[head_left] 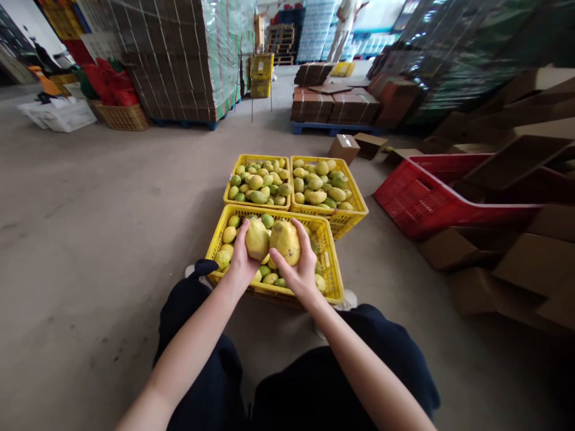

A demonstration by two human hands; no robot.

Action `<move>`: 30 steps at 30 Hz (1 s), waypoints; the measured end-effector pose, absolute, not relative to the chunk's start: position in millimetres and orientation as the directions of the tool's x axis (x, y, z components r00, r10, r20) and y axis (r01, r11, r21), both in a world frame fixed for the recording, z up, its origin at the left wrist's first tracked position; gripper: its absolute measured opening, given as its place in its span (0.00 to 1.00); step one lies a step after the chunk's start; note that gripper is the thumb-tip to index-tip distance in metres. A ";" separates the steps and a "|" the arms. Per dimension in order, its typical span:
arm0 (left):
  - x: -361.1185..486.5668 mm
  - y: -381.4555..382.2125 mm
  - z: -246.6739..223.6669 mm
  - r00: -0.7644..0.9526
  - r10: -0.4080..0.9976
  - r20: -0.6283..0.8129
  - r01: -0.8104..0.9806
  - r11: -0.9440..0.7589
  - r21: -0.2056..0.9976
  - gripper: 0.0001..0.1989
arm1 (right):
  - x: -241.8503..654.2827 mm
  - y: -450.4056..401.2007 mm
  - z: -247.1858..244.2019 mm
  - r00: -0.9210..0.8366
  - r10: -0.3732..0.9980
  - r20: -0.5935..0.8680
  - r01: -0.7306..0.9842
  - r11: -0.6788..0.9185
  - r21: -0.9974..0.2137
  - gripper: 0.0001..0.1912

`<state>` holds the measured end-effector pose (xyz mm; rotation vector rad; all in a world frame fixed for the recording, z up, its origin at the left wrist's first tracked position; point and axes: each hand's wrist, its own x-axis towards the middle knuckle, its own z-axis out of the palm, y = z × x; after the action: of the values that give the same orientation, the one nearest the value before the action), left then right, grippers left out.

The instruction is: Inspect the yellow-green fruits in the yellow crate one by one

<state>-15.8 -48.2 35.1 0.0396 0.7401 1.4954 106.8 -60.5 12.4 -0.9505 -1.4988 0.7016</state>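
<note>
My left hand [242, 256] is closed around a greenish-yellow mango [257, 239]. Beside it, my right hand [304, 263] grips a second, larger mango [286, 239] with dark specks on its skin. The two fruits are held side by side, touching or nearly so, above the near yellow crate [332, 269]. Green and yellow mangoes lie in that crate, partly hidden by my hands. Just beyond stand two more yellow crates, the left one [235, 157] and the right one [359, 203], both filled with mangoes.
To the right, a red crate [399, 203] stands among loose cardboard boxes [525, 257]. Strapped flat cartons rest on a blue pallet [332, 128] ahead. Wrapped stacks [171, 60] rise at back left. A person [344, 27] stands far off. My legs flank the near crate.
</note>
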 end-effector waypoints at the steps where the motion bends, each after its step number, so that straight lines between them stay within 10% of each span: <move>1: -14.8 -48.2 35.0 -0.087 0.896 -0.436 -0.883 0.134 0.450 0.12 | 106.6 -61.4 13.7 0.013 0.877 0.480 0.149 0.473 -0.868 0.37; 12: -17.7 -46.2 33.6 -0.016 0.873 -0.487 -0.881 0.218 0.420 0.19 | 112.3 -66.8 19.7 -0.054 0.897 0.439 0.049 0.441 -0.896 0.36; 21: -28.7 -44.6 46.1 -0.187 0.923 -0.335 -0.903 -0.028 0.429 0.17 | 112.8 -63.4 16.1 -0.203 0.830 0.520 -0.011 0.529 -0.849 0.41; 30: -26.5 -42.1 39.5 -0.092 0.871 -0.483 -0.950 0.069 0.306 0.19 | 102.6 -46.2 8.8 -0.103 0.993 -0.054 -0.516 -0.100 -0.851 0.25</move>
<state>-26.5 -42.1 39.5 -0.1522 0.6580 1.5298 102.6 -46.2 8.8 -0.8065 -0.8118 1.5392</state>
